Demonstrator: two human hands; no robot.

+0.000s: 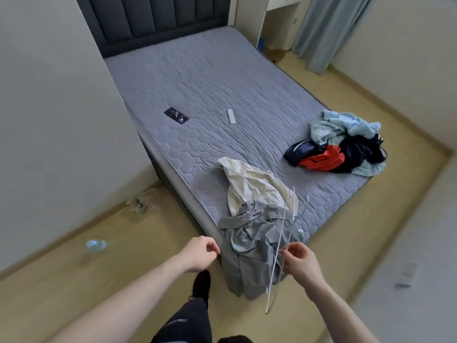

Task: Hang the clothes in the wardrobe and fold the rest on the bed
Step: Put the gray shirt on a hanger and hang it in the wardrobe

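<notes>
- Right hand [300,262] pinches thin white wire hangers [282,246], which slant from its fingers up over the bed corner and down toward the floor.
- Left hand [200,253] hovers with fingers loosely curled, holding nothing, just left of the grey shirt [249,251].
- Grey shirt drapes over the bed's near corner, between the two hands; a cream garment [249,184] lies touching it further up.
- Pile of blue, red and dark clothes [346,144] sits well apart at the bed's right edge.
- Bed [197,78] also carries a phone [176,115] and a remote [231,116].
- Bottle [96,245] lies on the floor; curtain [326,28] hangs far right.
</notes>
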